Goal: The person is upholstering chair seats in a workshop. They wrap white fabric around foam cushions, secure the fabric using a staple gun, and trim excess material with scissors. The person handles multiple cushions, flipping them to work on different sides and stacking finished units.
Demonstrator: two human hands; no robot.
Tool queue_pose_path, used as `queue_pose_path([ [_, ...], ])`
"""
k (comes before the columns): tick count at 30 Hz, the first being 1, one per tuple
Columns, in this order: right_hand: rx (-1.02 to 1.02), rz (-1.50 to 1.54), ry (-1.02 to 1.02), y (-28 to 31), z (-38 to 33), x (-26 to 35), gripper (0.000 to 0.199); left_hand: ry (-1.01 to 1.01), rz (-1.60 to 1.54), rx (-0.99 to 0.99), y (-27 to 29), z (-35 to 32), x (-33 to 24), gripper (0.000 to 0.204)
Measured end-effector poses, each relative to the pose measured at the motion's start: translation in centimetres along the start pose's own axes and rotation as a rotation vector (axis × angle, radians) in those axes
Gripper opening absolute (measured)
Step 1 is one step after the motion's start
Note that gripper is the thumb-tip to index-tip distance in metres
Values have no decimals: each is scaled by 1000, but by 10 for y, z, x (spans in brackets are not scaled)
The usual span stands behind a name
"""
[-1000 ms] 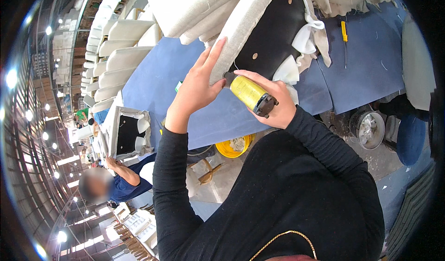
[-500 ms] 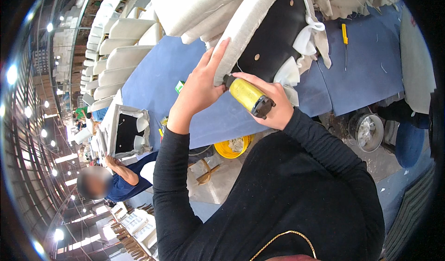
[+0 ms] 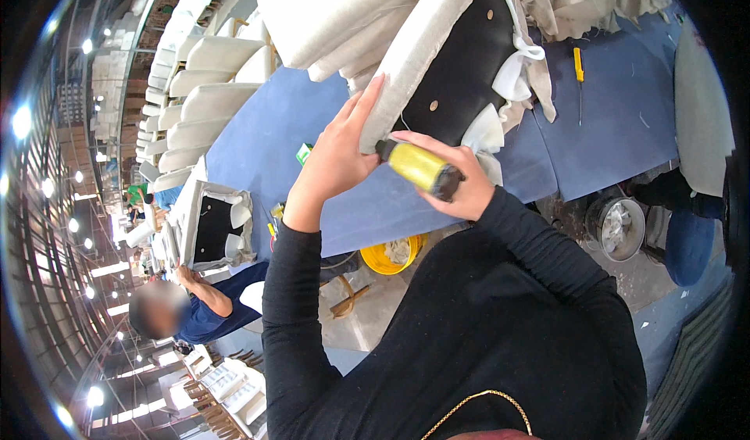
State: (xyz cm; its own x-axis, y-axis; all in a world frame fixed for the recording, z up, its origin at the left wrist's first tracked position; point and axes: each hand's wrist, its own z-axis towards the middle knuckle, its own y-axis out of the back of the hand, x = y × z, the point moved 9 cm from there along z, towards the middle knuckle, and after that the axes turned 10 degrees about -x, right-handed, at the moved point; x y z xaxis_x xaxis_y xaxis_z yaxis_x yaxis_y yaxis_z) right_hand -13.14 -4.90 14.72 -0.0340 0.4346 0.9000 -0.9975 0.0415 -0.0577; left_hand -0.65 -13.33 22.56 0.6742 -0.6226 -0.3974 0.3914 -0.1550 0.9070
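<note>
A cushioned panel (image 3: 457, 65) lies at the table's edge, black on its upturned face with a cream fabric border. My left hand (image 3: 337, 155) rests on that border, fingers stretched along it and thumb near the close corner. In my right hand (image 3: 466, 180) is a yellow and black staple gun (image 3: 414, 165), slightly blurred. Its black nose meets the panel's near corner, beside my left thumb; the exact contact point is hidden. Loose white cloth (image 3: 484, 130) hangs along the panel's right side.
A blue-topped table (image 3: 266, 127) carries stacked cream cushions (image 3: 336, 18) and a yellow-handled screwdriver-like tool (image 3: 579, 65). Below stand a yellow bucket (image 3: 379, 262) and a metal bucket (image 3: 601, 229) with scraps. Another person (image 3: 211, 307) handles a similar panel at left.
The staple gun stays at the panel's near corner, tilted a little differently and more blurred. My left hand has barely shifted, still on the border.
</note>
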Motion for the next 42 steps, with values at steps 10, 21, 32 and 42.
queue_pose_path([
  [10, -166, -748, -478, 187, -110, -195, 66, 493, -882, -343, -58, -54, 86, 85],
  [21, -590, -266, -218, 216, -14, -94, 53, 115, -210, -485, 21, 5, -74, 61],
  [32, -431, -238, -134, 232, 16, -3, 51, -345, -1377, -8, -104, 39, -104, 61],
  [42, -520, -72, -877, 352, -105, -60, 113, 1135, -1352, 220, -352, -65, 87, 70],
])
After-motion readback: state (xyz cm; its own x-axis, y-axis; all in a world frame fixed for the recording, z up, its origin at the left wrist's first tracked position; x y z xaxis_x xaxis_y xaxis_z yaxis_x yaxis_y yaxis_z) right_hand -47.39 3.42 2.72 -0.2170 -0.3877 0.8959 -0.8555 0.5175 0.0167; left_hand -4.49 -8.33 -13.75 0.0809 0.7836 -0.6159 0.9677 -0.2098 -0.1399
